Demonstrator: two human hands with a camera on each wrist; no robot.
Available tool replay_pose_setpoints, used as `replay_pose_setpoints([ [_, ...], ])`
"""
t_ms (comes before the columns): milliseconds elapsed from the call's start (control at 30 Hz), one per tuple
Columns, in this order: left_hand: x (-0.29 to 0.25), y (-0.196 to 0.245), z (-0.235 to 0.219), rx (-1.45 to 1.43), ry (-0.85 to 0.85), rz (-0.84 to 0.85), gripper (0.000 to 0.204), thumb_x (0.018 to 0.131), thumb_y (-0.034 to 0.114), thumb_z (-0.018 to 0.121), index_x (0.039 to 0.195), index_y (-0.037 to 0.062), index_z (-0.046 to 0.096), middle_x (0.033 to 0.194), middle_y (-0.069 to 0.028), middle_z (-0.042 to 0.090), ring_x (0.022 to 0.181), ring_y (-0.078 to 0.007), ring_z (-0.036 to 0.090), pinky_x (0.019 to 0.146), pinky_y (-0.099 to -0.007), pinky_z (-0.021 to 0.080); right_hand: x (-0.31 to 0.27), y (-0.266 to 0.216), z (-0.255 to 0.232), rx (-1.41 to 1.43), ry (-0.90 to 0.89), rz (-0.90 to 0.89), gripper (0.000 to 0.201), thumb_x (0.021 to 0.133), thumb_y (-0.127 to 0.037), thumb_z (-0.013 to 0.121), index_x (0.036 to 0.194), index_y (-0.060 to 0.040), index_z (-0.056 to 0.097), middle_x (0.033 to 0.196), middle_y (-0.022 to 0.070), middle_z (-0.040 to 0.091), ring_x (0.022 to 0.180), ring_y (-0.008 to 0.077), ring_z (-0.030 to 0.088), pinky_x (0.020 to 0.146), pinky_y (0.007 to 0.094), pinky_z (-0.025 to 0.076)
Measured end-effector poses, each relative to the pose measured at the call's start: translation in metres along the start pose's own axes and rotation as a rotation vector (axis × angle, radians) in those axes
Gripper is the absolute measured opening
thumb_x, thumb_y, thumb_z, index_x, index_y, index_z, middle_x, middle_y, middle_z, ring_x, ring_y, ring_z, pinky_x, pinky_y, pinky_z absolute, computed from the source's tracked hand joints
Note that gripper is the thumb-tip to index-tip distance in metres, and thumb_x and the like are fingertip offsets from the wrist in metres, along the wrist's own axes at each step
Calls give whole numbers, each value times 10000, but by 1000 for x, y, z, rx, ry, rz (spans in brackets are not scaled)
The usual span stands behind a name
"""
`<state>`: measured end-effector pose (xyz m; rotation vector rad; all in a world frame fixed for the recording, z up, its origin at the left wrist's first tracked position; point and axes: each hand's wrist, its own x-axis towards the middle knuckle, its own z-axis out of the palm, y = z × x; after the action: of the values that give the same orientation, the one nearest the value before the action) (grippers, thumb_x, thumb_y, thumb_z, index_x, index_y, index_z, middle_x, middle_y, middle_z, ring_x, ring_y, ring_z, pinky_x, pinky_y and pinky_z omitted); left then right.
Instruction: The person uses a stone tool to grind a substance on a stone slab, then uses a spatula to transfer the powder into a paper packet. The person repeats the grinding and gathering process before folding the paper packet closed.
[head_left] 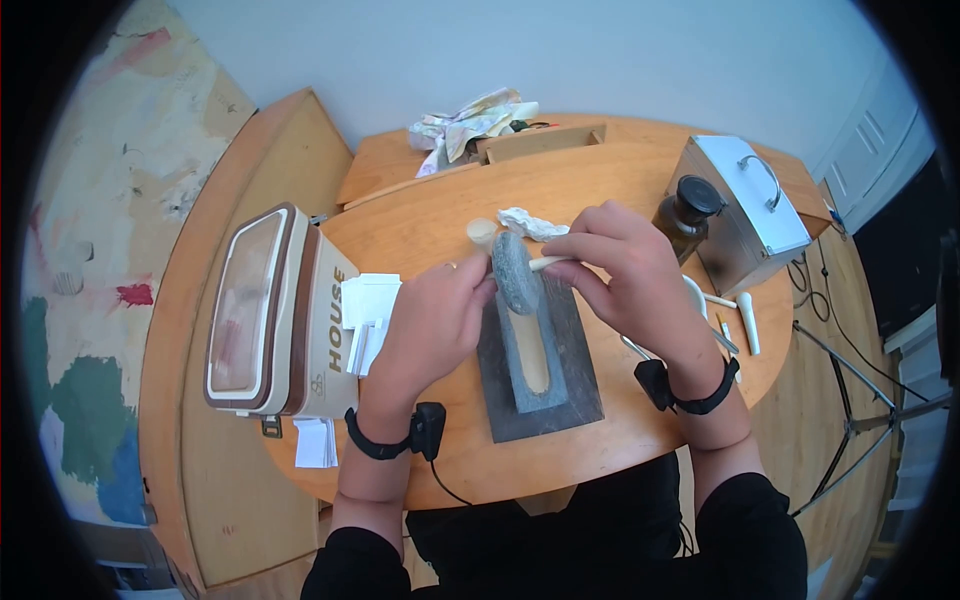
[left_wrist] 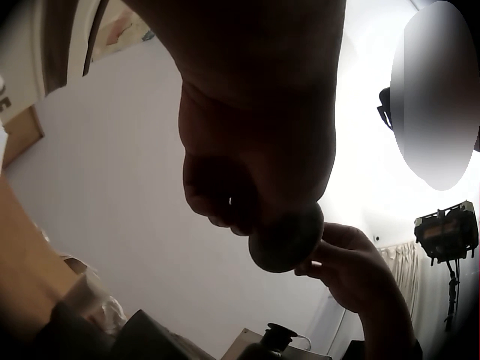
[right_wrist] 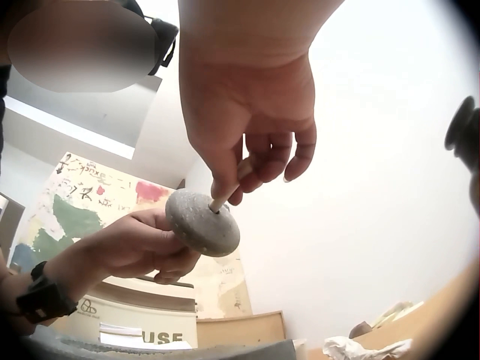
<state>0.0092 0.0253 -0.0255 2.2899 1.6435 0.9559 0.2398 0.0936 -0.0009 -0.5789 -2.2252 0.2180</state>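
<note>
A round grey stone grinding wheel (head_left: 515,273) is held up on edge over the far end of a long stone grinding trough (head_left: 541,388). My right hand (head_left: 625,268) pinches a pale rod (right_wrist: 229,192) that sticks out of the wheel's centre. On the opposite face, my left hand (head_left: 432,322) holds the wheel with curled fingers; whether they grip a rod end or the stone itself I cannot tell. Pale tan powder or lining shows along the trough's hollow. Beneath the trough lies a dark rectangular board (head_left: 583,400).
Left stands a cream and brown case (head_left: 325,300) beside white papers (head_left: 371,305). Crumpled white tissue (head_left: 532,224) and a small translucent cup (head_left: 481,232) are behind the wheel. A dark bottle (head_left: 684,222), a silver case (head_left: 745,215) and a white pestle (head_left: 748,323) stand or lie right.
</note>
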Motion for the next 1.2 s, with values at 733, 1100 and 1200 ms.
replay_pose_setpoints([
  [733,-89,-68,121,-1179,477,-269,117,1101,152,515,1106,40,553,787,14,517,641,-58,431,558,-224,357,-209,22,-15,-188,-135,701,142,870,-123,780,954,-16,738,881,145,677,763,289,701,690,399,555],
  [1100,-95,-73,137,-1391,480,-336,110,1105,175,510,1096,69,539,770,7,505,615,-72,439,543,-228,356,-233,54,21,-599,-239,475,96,933,-132,636,937,-46,595,841,161,621,820,365,650,706,487,543],
  [1200,-95,-75,140,-1408,478,-338,124,1109,184,508,1090,66,541,772,7,510,615,-73,441,546,-230,367,-225,51,13,-597,-252,408,89,934,-119,617,941,-37,585,851,177,641,823,384,657,707,484,546],
])
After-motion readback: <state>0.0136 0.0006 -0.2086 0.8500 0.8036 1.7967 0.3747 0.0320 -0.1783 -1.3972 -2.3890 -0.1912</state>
